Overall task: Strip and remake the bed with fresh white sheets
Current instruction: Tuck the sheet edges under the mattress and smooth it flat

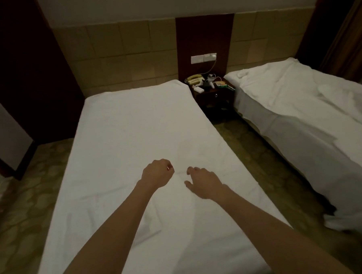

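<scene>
White sheet (137, 126) covers bed; left hand (156, 172) fingers curled, empty; right hand (203, 182) fingers relaxed.

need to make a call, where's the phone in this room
In the head view the phone sits on the dark nightstand between the two beds, against the wall below the switch plate.

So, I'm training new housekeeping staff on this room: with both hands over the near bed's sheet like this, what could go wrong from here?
1. The white sheet shows creases near the left hand and right hand; uneven smoothing could leave them in place.
2. The bedside table is crowded with a phone and cables, close to the bed's corner; tucking there could snag something.
3. The room is dim, so stains may go unnoticed.
</scene>
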The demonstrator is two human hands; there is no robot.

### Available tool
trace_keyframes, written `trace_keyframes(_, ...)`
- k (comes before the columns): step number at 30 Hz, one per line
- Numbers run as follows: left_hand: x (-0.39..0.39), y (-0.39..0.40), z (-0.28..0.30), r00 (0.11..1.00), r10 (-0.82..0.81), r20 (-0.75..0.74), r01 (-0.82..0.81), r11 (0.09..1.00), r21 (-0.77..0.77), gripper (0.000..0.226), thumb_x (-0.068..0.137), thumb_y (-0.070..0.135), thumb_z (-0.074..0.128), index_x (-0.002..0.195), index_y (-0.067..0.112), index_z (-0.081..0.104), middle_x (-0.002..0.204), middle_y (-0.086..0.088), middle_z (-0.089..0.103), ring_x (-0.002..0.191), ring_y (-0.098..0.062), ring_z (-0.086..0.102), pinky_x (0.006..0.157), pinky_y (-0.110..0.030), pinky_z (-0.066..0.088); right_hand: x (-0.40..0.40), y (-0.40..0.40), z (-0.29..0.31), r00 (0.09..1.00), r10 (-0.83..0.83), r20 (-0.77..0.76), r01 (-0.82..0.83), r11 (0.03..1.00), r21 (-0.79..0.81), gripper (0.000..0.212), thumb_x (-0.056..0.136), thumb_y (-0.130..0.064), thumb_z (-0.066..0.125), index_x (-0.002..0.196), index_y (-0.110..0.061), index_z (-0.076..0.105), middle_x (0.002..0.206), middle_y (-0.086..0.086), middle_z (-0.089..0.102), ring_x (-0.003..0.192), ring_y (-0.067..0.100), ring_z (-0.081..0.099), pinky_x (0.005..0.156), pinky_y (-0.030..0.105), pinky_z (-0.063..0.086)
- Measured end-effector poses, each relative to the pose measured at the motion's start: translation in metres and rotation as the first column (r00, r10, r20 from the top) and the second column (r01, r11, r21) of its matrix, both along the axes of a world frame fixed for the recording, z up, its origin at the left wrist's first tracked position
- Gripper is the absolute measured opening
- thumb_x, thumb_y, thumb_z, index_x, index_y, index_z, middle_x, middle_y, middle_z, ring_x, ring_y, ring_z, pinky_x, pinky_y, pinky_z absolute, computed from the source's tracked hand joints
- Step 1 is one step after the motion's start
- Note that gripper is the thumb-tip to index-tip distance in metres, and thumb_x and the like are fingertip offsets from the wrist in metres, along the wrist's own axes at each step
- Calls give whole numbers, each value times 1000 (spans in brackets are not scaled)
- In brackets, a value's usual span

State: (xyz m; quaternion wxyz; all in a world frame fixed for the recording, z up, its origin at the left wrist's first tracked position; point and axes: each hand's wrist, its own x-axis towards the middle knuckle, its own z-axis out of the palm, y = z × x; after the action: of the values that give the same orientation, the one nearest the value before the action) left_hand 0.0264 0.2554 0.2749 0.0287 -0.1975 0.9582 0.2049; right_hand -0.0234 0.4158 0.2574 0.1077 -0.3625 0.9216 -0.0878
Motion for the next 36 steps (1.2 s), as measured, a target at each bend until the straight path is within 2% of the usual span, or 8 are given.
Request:
trace_keyframes(7, -13, 112, -53, 985, -56, 161, 54, 998, 13, 27, 97, 31, 45, 111, 18, 64, 110, -3, 67, 98, -22, 62, 82, -32, 50, -48, 85, 23, 1000, -10, 4, 11, 999, -37, 40, 100, -37, 40, 130, -11, 43, 127, 9, 53, 111, 27, 53, 93, 41, 43)
trace_keyframes(11, -26, 142, -66, 973, -101, 207, 100, 995, 13, 27, 96, 31, 46, 110, 17, 64, 109, -3, 68, 97, -23, 63, 84, -35, 52, -75, 112, 27, 997, -72, -30, 68, 991, -113, 37, 100, -36, 41, 127, -11, 45, 122, 8, 56, 104, 25, 56, 87, 38, 46)
trace_keyframes(16, -64, 164, -71, 956, -162, 243, 166, 986, 2, 30, 97, 32, 44, 116, 17, 62, 112, -5, 66, 99, -24, 62, 85, -35, 50, -92, 153, 2, 988, -153, 3, 152, 986, -73, 36, 100, -36, 40, 126, -11, 45, 122, 8, 55, 105, 25, 55, 88, 39, 46)
trace_keyframes(20, -103, 188, -73, 943, -232, 237, 237, 971, 7, 29, 96, 30, 45, 116, 17, 63, 113, -5, 66, 99, -24, 62, 84, -34, 50, -100, 194, -30, 972, -235, 6, 235, 972, 30, 37, 100, -38, 39, 126, -12, 45, 123, 6, 55, 107, 25, 56, 91, 40, 46)
trace_keyframes(26, -162, 233, -61, 925, -327, 193, 336, 942, -12, 29, 95, 30, 48, 115, 18, 64, 114, -7, 66, 101, -27, 61, 85, -34, 48, -101, 261, -82, 927, -364, 88, 353, 927, 125, 39, 100, -38, 39, 129, -12, 42, 125, 7, 53, 111, 25, 54, 94, 40, 46)
trace_keyframes(31, -215, 278, -45, 932, -346, 109, 349, 937, -5, 30, 96, 30, 47, 118, 16, 63, 115, -6, 66, 99, -25, 62, 85, -34, 49, -120, 313, -113, 916, -366, 166, 325, 918, 228, 43, 101, -40, 34, 133, -13, 41, 128, 7, 53, 114, 24, 53, 98, 39, 44)
trace_keyframes(36, -240, 334, -61, 961, -259, 96, 260, 965, 2, 29, 96, 31, 47, 116, 17, 63, 114, -5, 66, 99, -24, 62, 84, -33, 49, -157, 362, -128, 928, -291, 231, 236, 942, 241, 46, 101, -43, 33, 136, -14, 40, 134, 7, 50, 118, 24, 52, 102, 40, 42)
